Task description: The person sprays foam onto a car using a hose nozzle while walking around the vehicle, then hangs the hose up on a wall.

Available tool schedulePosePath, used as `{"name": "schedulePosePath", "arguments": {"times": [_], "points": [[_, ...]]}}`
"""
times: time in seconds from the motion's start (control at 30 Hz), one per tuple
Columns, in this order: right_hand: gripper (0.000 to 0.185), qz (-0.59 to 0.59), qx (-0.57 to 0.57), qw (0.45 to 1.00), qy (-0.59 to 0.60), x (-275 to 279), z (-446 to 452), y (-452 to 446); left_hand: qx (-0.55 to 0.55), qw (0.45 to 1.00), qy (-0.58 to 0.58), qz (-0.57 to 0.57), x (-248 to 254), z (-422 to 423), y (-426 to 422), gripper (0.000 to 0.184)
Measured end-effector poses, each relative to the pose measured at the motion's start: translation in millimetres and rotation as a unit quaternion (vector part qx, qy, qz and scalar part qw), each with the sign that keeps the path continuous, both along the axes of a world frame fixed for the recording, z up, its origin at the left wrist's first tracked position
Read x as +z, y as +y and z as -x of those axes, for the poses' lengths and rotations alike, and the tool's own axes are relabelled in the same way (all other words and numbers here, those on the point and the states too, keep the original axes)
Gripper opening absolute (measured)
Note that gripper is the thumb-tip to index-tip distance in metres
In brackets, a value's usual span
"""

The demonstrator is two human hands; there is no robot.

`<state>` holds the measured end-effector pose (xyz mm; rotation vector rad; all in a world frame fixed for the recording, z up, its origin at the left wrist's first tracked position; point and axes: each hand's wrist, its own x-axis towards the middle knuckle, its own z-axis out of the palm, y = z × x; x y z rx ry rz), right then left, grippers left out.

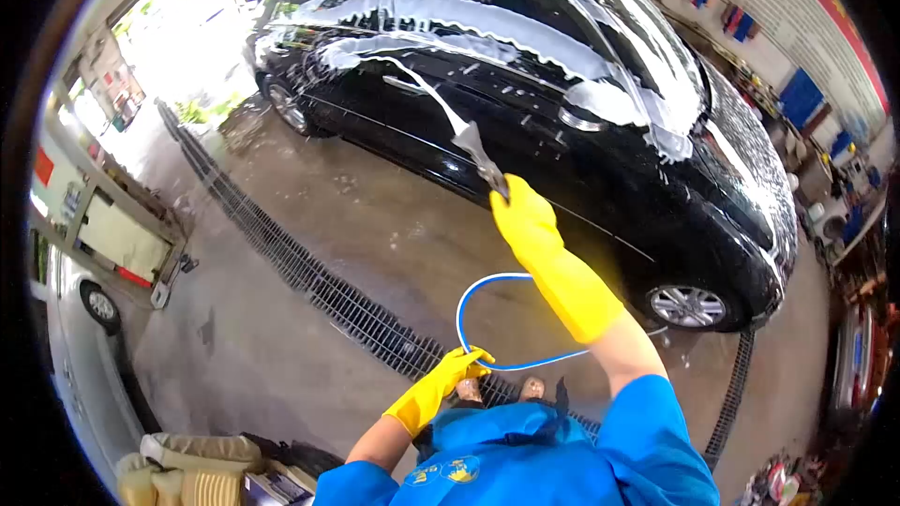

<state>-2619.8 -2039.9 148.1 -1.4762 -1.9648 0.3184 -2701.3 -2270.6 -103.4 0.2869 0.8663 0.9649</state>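
My right hand [525,215], in a long yellow rubber glove, grips a foam spray gun [481,156] held out toward the car. White foam streams from its nozzle onto the side of a black car [450,122]. Foam streaks cover the windows, roof, mirror and hood, while the lower doors show mostly bare black paint. My left hand [457,367], also in a yellow glove, is closed around a blue and white hose [461,314], which loops in front of me at waist height.
A metal drain grate [309,281] crosses the wet floor by my feet. Another car [80,337] stands at the left edge, with beige seats [202,468] at the lower left. Shelves of supplies line the right wall beside a blue panel [801,98].
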Motion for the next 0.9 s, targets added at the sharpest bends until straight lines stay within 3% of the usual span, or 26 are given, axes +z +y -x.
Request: {"name": "schedulePosePath", "arguments": {"times": [0.03,0.07,0.17,0.23,0.3,0.37,0.43,0.47,0.53,0.63,0.67,0.73,0.8,0.83,0.87,0.9], "points": [[0.036,0.094,-0.036,0.995,-0.017,13.1,-26.1,-16.5,-0.033,0.999,0.011,-0.005,-2.9,-0.1,2.8,0.023],[0.039,0.087,-0.06,0.994,-0.015,3.3,-81.3,-37.0,-0.087,0.994,0.065,0.008,-0.6,-6.0,7.5,0.024],[0.042,0.112,-0.163,0.98,-0.024,-8.9,-174.0,-84.6,-0.185,0.978,0.062,-0.073,-14.9,-17.2,21.1,0.027],[0.042,0.187,-0.262,0.947,-0.005,-35.1,-236.0,-111.7,-0.252,0.953,0.155,-0.067,-17.6,-40.1,35.3,0.033],[0.041,0.189,-0.357,0.914,-0.032,-43.3,-273.2,-142.6,-0.324,0.922,0.182,-0.11,-6.1,-53.4,46.3,0.035],[0.04,0.236,-0.408,0.88,0.053,-36.4,-285.9,-160.3,-0.389,0.874,0.259,-0.129,32.0,-62.1,59.5,0.036],[0.039,0.218,-0.445,0.867,0.046,-45.0,-287.6,-165.0,-0.404,0.849,0.299,-0.164,39.2,-69.4,66.4,0.037],[0.04,0.259,-0.438,0.859,0.048,-37.6,-278.3,-160.6,-0.401,0.853,0.285,-0.172,34.5,-68.8,67.8,0.035],[0.041,0.233,-0.368,0.9,-0.02,-77.4,-276.8,-135.2,-0.375,0.876,0.258,-0.162,22.1,-62.9,66.3,0.031],[0.046,0.26,-0.233,0.936,-0.036,-44.5,-187.5,-90.7,-0.296,0.923,0.225,-0.104,-13.6,-48.4,54.1,0.024],[0.046,0.152,-0.133,0.978,-0.059,-70.7,-169.4,-68.7,-0.245,0.947,0.192,-0.084,-19.5,-39.6,50.0,0.024],[0.045,0.239,-0.047,0.97,-0.017,-44.0,-91.2,-28.1,-0.141,0.978,0.153,-0.029,-5.6,-18.0,45.1,0.022],[0.044,0.1,0.061,0.993,-0.019,-83.1,-36.4,14.7,-0.064,0.993,0.095,-0.038,-46.5,1.0,40.6,0.021],[0.044,0.109,0.073,0.99,-0.056,-72.6,-8.6,26.8,-0.039,0.99,0.097,-0.098,-5.7,17.2,41.3,0.021],[0.043,0.067,0.098,0.991,-0.06,-91.8,7.3,42.0,-0.025,0.996,0.062,-0.056,-18.4,23.9,41.0,0.02],[0.041,0.131,0.119,0.983,-0.051,-79.4,20.8,48.3,0.011,0.996,0.08,-0.043,-3.1,26.0,40.5,0.018]]}}
